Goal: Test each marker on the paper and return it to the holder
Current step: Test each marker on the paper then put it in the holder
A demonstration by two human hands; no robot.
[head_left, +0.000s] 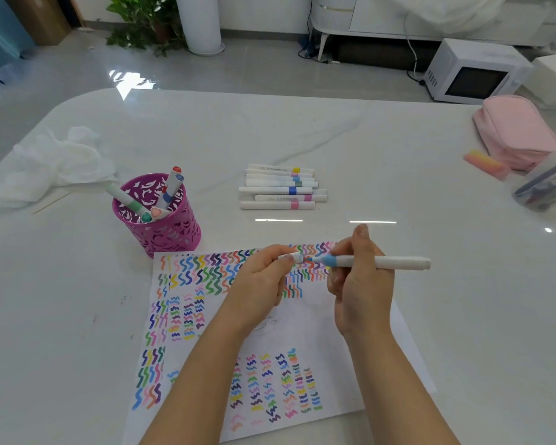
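White marker with a light-blue tip [389,262], gripped by your right hand [360,284], lies level above the squiggle-covered white paper [302,319], long axis left to right, tip leftward. Your left hand [260,281] pinches its small white cap [295,257] just at the tip. The purple openwork holder [161,239] stands farther left.

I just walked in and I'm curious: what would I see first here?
The paper at the table's near edge, covered in rows of colourful squiggles, catches the eye first. Over it the right hand holds a white marker with a blue tip, and the left hand pinches a small white cap at that tip. A bright purple holder with markers in it stands by the paper's far left corner.
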